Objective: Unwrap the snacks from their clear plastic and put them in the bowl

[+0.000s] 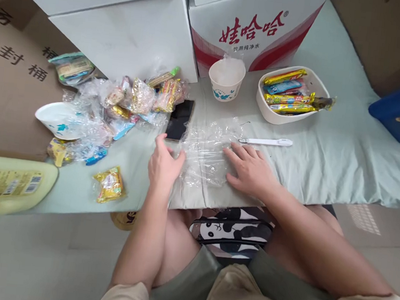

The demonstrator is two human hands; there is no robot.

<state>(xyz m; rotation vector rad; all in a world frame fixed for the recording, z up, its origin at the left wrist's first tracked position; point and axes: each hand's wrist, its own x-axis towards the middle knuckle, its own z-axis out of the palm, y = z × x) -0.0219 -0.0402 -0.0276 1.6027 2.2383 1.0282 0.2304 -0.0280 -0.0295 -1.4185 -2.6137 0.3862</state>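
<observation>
A crumpled clear plastic bag (204,157) lies flat on the pale green cloth between my hands. My right hand (251,169) rests with fingers spread on its right edge. At its left side is my left hand (165,163), thumb and fingers apart, with nothing gripped. Just beyond that hand lies a black phone (181,117), partly overlapped by the plastic. A white utility knife (266,141) sits above my right fingers. Nearer the left edge is a small yellow wrapped snack (109,184).
Behind stand a paper cup (226,84) with plastic inside and a white tub (270,110) of yellow-wrapped sticks. Piled snack packets (143,97) and a tipped paper cup (53,113) are at left, a yellow bottle (13,181) beside them. White cartons (126,34) border the back.
</observation>
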